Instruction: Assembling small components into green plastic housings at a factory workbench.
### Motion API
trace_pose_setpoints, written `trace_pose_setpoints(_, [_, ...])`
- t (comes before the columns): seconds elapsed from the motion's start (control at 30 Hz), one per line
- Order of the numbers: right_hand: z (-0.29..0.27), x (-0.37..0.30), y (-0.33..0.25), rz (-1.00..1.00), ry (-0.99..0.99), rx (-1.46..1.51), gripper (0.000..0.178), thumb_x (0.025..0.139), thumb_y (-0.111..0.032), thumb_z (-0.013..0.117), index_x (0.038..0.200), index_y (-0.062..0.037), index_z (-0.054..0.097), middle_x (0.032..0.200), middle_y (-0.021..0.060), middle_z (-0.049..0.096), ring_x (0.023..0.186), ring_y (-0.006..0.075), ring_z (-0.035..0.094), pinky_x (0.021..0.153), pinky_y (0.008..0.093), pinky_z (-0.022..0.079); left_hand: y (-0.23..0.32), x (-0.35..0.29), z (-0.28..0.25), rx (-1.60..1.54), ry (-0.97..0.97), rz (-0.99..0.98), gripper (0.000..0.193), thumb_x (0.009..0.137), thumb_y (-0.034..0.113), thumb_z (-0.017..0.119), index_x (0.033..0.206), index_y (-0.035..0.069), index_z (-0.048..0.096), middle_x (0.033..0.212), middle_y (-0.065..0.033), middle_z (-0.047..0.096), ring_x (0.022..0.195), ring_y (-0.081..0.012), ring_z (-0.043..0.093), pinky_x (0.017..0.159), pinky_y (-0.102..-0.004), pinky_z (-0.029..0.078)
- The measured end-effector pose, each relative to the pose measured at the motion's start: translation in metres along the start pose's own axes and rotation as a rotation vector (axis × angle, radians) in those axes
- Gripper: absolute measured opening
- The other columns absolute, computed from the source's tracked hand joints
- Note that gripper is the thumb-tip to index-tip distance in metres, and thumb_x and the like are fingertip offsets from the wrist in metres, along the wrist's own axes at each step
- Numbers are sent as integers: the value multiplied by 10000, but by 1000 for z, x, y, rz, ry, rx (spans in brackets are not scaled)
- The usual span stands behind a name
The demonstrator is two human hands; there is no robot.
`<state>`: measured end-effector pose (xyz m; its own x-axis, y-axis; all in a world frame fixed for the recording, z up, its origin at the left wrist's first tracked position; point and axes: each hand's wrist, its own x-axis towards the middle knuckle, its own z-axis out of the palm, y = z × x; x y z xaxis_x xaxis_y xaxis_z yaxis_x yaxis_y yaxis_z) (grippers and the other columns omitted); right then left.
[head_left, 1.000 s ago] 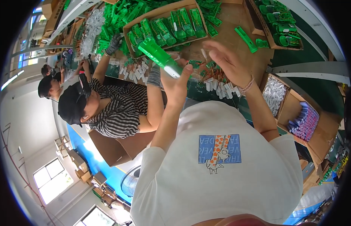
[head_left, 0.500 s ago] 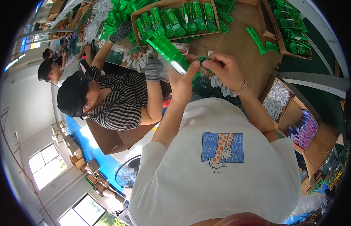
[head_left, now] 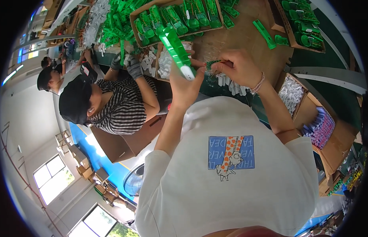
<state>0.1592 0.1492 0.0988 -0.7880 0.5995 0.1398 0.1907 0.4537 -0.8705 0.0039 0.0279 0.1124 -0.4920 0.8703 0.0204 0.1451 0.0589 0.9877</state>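
Note:
My left hand (head_left: 184, 87) is closed around a long green plastic housing (head_left: 174, 46), which stands tilted up and away to the left. A white oval piece (head_left: 187, 72) sits at the housing's near end, by my thumb. Between my two hands is a small green circuit board (head_left: 211, 63). My right hand (head_left: 242, 69) pinches the board from the right with thumb and forefinger, and fingertips of my left hand reach its left end. Below my right hand lie several white plastic pieces (head_left: 232, 84) in a row.
A cardboard tray of green housings (head_left: 215, 28) lies ahead, beside a loose green pile (head_left: 113, 29). Another such box (head_left: 319, 49) stands far right. One loose housing (head_left: 264, 34) rests on the table. At left, a gloved co-worker (head_left: 124, 106) handles a green piece. Boxes of parts (head_left: 330, 158) stand at right.
The green housing has turned more upright in my left hand. My right hand has shifted slightly right, still pinching the board. The co-worker's gloved hands have come together, uncovering a box of white pieces.

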Motion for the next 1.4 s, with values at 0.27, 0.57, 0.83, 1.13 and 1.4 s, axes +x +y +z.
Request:
trace_pose_setpoints(0.27, [11,-15,3,44,57,48,285,818,-218,748,699,-16,585,578,51,468,487,118,443,469,295,348,1,-5,12,24,1,65,359,784,-22,674,1099,-15,503,928,-54,586,799,-122,562,707,-264,469])
trace_pose_setpoints(0.57, [26,-21,6,301,3,401,199,849,-217,699,944,-45,670,737,75,607,595,188,569,541,284,450,-9,3,15,-52,185,102,297,789,-41,644,1025,12,472,868,-32,552,750,-116,513,684,-254,437])
trace_pose_setpoints(0.83, [33,-19,21,-63,89,182,181,907,-122,627,1057,-27,663,870,60,667,727,151,618,630,270,478,-3,-1,13,-47,188,12,372,774,-30,667,1090,-3,471,876,-45,579,774,-114,543,706,-247,455])
trace_pose_setpoints(1.13, [49,-14,26,162,33,585,203,928,-218,617,887,-21,632,697,4,502,601,94,412,539,268,358,-16,-8,7,-9,123,-6,432,770,-25,688,1136,-23,460,890,-55,599,800,-114,553,724,-248,457])
trace_pose_setpoints(1.4, [43,-22,-4,-31,356,263,170,911,-134,634,828,-4,563,677,19,460,578,80,399,506,257,327,-24,-5,-1,-642,2,-356,331,977,382,450,1058,61,462,802,-45,516,658,-161,512,610,-337,445])
